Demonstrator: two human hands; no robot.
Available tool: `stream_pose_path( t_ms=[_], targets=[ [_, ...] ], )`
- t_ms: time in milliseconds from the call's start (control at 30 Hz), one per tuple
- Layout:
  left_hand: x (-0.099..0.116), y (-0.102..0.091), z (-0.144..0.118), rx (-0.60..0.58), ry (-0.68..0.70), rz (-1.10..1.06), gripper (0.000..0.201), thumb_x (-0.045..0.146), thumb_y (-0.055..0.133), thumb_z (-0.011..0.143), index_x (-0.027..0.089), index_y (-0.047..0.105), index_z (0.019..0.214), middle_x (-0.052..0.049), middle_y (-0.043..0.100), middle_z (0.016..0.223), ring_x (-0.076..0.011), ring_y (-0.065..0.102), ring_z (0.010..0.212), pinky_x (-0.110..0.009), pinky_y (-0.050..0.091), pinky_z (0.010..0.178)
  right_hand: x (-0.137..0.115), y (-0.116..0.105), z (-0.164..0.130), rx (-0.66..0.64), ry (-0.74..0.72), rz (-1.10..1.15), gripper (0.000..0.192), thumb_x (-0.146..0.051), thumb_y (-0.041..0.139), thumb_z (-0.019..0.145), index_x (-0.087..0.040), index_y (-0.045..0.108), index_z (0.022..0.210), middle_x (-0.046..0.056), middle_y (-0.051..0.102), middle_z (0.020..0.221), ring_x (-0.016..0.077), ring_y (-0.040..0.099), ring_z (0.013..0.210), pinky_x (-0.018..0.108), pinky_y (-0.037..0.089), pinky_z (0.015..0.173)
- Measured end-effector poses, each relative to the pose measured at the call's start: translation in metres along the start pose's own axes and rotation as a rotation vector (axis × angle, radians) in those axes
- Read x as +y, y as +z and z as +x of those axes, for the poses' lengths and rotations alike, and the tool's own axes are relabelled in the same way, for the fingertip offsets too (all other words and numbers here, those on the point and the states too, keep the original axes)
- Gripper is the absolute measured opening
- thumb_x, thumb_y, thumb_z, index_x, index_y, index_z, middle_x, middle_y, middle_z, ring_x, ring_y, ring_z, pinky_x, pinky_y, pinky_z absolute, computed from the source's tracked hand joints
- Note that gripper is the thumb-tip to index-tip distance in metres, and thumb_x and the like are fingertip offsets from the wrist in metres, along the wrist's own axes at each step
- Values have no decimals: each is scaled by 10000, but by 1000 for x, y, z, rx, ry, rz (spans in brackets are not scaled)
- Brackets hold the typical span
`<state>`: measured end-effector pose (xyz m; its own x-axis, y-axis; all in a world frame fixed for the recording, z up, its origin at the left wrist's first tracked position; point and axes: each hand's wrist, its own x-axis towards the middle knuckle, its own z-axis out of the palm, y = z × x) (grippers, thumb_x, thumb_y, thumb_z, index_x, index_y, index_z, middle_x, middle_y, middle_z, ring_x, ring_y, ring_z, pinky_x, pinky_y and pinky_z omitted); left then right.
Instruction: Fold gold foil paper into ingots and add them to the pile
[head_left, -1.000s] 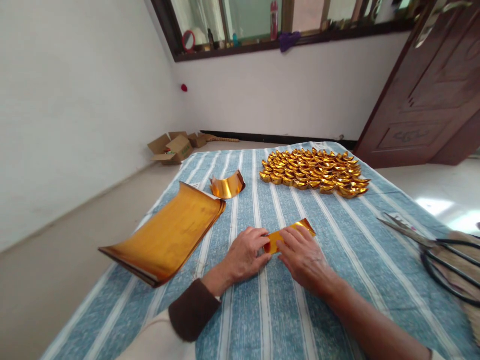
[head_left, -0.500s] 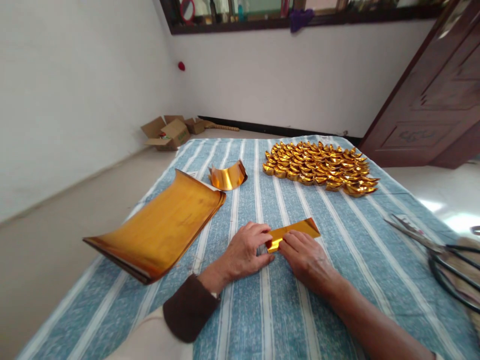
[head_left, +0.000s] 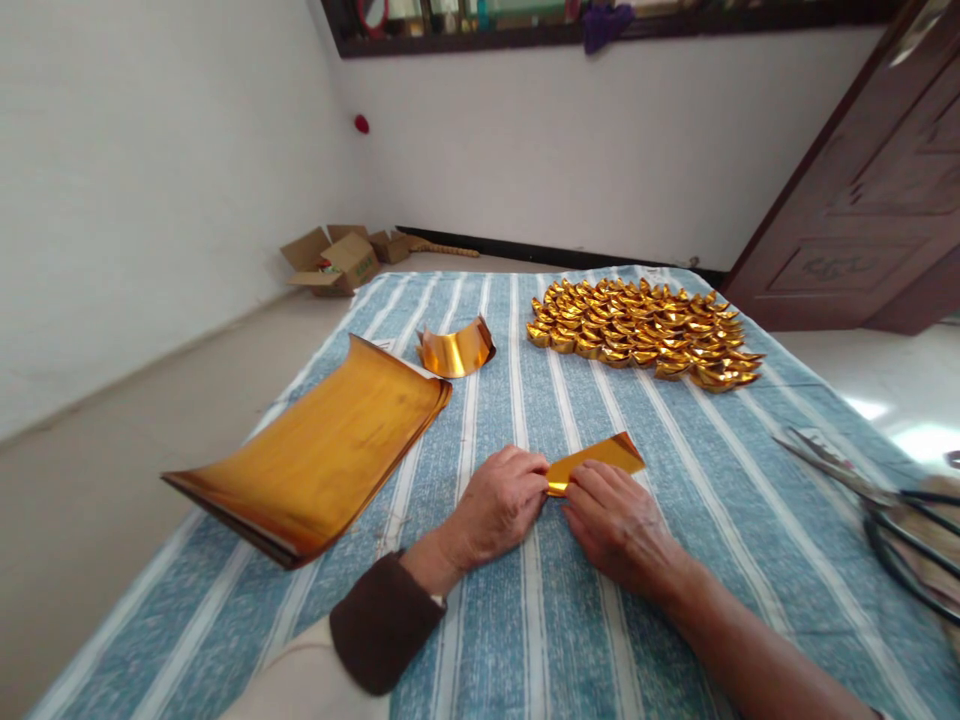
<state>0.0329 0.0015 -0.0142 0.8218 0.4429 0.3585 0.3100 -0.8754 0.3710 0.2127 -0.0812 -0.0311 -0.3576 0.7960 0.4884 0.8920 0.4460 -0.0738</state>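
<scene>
A narrow folded strip of shiny gold paper lies on the striped cloth, slanting up to the right, with a pointed corner at its far end. My left hand grips its left end with bent fingers, the thumb tucked beneath. My right hand closes over its near edge by the middle, fingers curled onto the paper. To the left rests a stack of large gold paper sheets with curling edges. Behind it stand a few smaller curved gold pieces. Many folded gold paper ingots sit in rows at the back right.
Large black-handled scissors lie at the right edge of the table. The blue and white striped cloth covers the table. Open cardboard boxes stand on the floor at the back left, and a brown door is at the right.
My left hand has curled in, its fingers and thumb drawn together on the strip's left end. The strip's near edge now shows less between the hands. My right hand stays almost in place.
</scene>
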Motion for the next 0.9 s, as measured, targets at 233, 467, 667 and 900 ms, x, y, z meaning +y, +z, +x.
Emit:
stream_pose_path(
  t_ms=[233,467,667,900],
  targets=[
    [11,4,-2,-48,-12,21,204,194,488,939,171,652,820,-46,632,802,-180,554,782,-318,439,730,-3,-4,-5,47,143,225,263,-202,456,941,-170,599,722,68,580,787,190,522,783,337,449,697],
    [13,6,1,-13,-95,-34,155,230,526,941,174,662,892,-21,649,764,-172,575,744,-312,445,710,-6,-11,-4,42,250,322,252,-174,495,913,-161,602,685,88,588,841,204,532,826,364,479,721],
    [14,8,5,-2,-149,5,108,231,562,925,173,645,888,-10,644,739,-172,583,724,-303,453,685,-5,-8,-3,59,330,293,230,-177,535,907,-160,635,700,99,613,928,218,541,872,389,485,772],
    [35,2,0,153,-142,262,214,207,424,962,147,619,897,-63,641,778,-212,569,729,-373,493,681,-2,-2,-4,62,363,287,252,-209,538,920,-154,654,703,111,630,971,229,563,916,393,496,805]
  ],
)
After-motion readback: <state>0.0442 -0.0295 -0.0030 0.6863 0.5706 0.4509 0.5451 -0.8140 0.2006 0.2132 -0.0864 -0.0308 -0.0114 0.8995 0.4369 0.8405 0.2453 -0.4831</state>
